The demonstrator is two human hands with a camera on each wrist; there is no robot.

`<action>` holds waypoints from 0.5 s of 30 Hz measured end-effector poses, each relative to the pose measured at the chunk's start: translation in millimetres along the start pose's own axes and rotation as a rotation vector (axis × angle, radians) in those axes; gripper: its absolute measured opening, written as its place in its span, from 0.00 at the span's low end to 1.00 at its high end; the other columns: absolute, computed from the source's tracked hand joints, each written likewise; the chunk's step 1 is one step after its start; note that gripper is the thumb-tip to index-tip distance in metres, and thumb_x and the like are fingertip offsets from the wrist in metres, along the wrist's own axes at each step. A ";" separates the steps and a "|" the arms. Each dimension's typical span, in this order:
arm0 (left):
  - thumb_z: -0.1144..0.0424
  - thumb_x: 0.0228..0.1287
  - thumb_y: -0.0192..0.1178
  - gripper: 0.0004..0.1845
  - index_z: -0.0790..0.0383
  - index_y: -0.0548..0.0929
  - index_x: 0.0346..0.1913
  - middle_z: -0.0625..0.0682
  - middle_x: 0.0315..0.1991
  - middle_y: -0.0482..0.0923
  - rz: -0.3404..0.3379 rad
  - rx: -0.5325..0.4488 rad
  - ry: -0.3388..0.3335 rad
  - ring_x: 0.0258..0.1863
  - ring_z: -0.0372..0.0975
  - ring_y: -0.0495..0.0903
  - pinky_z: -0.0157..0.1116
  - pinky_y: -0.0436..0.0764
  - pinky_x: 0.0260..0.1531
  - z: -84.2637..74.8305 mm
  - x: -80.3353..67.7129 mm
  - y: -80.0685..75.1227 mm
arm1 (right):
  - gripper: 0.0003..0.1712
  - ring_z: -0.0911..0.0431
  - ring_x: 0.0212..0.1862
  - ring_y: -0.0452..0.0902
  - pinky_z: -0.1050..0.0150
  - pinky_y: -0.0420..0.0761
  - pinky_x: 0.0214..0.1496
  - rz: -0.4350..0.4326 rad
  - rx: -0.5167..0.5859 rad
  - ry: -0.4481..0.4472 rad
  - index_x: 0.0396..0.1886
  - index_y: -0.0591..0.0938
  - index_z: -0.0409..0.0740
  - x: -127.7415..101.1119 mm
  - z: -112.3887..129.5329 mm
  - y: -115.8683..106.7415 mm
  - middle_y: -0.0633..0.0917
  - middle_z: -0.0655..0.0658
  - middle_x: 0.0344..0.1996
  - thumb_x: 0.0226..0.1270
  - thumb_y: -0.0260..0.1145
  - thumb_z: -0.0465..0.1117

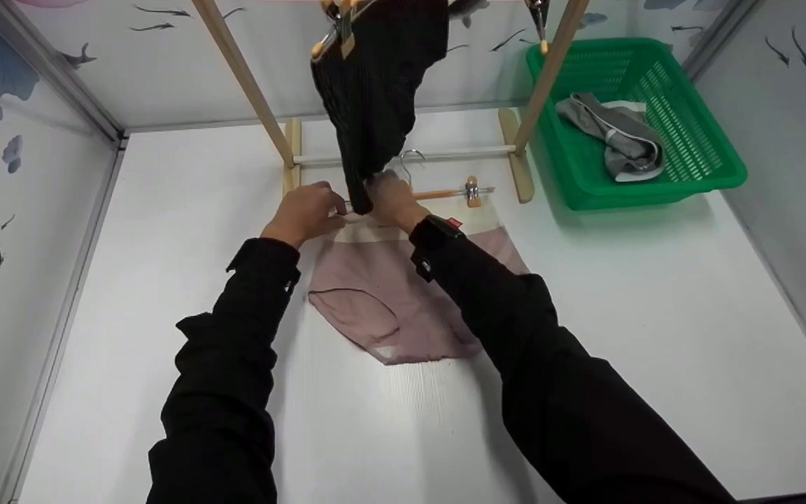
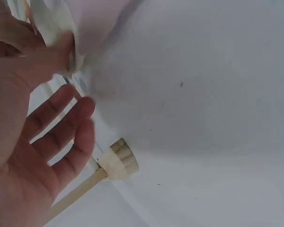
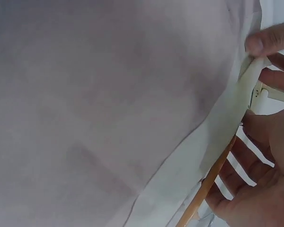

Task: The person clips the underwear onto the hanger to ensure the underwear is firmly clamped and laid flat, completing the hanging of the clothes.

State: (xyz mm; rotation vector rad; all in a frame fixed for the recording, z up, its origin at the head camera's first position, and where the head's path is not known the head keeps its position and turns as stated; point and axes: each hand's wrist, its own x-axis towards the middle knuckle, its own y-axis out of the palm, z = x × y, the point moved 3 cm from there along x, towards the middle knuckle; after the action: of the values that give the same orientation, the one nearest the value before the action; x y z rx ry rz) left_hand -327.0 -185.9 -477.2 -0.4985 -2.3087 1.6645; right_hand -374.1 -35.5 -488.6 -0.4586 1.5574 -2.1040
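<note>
A pair of pink underpants (image 1: 368,269) with a cream waistband lies flat on the white table, leg openings toward me. Along the waistband runs a wooden clip hanger (image 1: 438,194), its metal hook pointing away and its right clip (image 1: 473,192) at the waistband's right side. My left hand (image 1: 307,212) pinches the waistband's left corner between thumb and finger, other fingers loosely bent in the left wrist view. Close beside it, my right hand (image 1: 392,199) holds the hanger's left part, fingers behind the bar (image 3: 203,191). A hanging black knitted garment (image 1: 389,77) partly covers the right hand's fingertips.
A wooden drying rack (image 1: 241,73) straddles the work, with its low rail (image 1: 319,161) just behind the hands. Clips hold the black garment overhead. At the back right, a green basket (image 1: 714,150) contains a grey piece of clothing (image 1: 616,136). Panels enclose the table's sides and back.
</note>
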 end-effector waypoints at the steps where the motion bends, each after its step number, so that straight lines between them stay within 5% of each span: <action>1: 0.62 0.60 0.73 0.11 0.64 0.90 0.43 0.62 0.43 0.84 -0.022 0.017 0.009 0.38 0.54 0.83 0.52 0.82 0.42 -1.1 0.5 -0.1 | 0.17 0.36 0.57 0.77 0.41 0.80 0.53 0.022 -0.015 0.011 0.53 0.81 0.34 1.8 -0.3 0.6 0.83 0.32 0.53 0.77 0.56 0.42; 6: 0.60 0.58 0.74 0.16 0.66 0.87 0.46 0.62 0.41 0.85 -0.100 0.081 0.081 0.41 0.57 0.83 0.54 0.81 0.44 -7.2 -0.9 2.8 | 0.16 0.42 0.54 0.79 0.47 0.78 0.56 0.063 0.165 0.036 0.50 0.81 0.38 9.0 -2.4 -0.7 0.84 0.37 0.50 0.83 0.50 0.43; 11: 0.67 0.60 0.71 0.05 0.65 0.91 0.38 0.61 0.36 0.84 -0.176 0.056 0.216 0.36 0.55 0.84 0.53 0.82 0.42 -12.6 -0.6 2.0 | 0.14 0.50 0.47 0.76 0.55 0.75 0.57 0.092 0.344 -0.024 0.50 0.81 0.35 9.1 -6.1 -9.0 0.83 0.39 0.47 0.82 0.51 0.38; 15: 0.65 0.68 0.63 0.09 0.66 0.90 0.41 0.60 0.40 0.85 -0.085 -0.088 0.065 0.39 0.53 0.84 0.51 0.80 0.46 -7.1 4.6 0.1 | 0.21 0.50 0.54 0.79 0.58 0.74 0.61 0.114 0.453 -0.028 0.66 0.75 0.32 8.0 -10.3 -13.7 0.84 0.37 0.53 0.81 0.52 0.37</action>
State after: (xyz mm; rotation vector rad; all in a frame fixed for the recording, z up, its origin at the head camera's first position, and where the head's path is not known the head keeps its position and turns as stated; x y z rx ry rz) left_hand -328.3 -177.8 -475.1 -0.4584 -2.3298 1.4908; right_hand -388.5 -28.6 -478.7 -0.2300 1.0167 -2.2564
